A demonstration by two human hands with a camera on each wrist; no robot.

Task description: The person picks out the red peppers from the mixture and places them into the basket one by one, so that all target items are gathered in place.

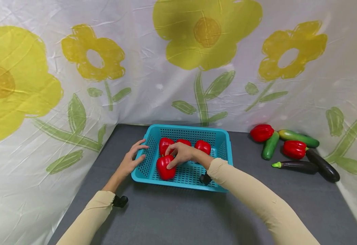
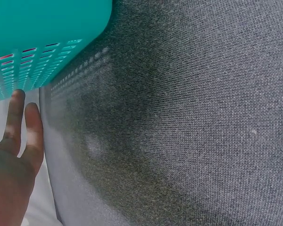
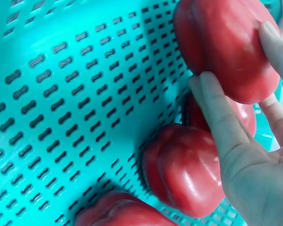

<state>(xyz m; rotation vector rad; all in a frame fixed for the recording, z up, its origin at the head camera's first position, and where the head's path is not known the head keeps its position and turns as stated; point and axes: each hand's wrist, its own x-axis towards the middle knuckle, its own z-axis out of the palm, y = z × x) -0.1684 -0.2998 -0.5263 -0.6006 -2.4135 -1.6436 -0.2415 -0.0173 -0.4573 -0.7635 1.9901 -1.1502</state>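
A blue plastic basket [image 1: 184, 185] with slotted walls stands on the grey table. Inside it, my right hand [image 1: 181, 153] pinches a red bell pepper [image 1: 165, 168] near the front left, thumb on one side and fingers on the other. More red bell peppers lie behind and beside it, one at the back left [image 1: 165, 144], one at the back middle [image 1: 184, 142] and one to the right [image 1: 202, 146]. At the basket's left end, my left hand [image 1: 130, 161] has its fingers spread, touching the rim and outer wall. In the left wrist view two fingertips [image 2: 18, 96] meet the slotted wall.
On the table's right side lie two red bell peppers [image 1: 262, 132], two cucumbers [image 1: 270, 145] and two eggplants [image 1: 323, 165]. A white cloth [image 1: 144, 85] with yellow flowers hangs behind the table. Dark wrist cameras [image 1: 120, 201] sit on both wrists.
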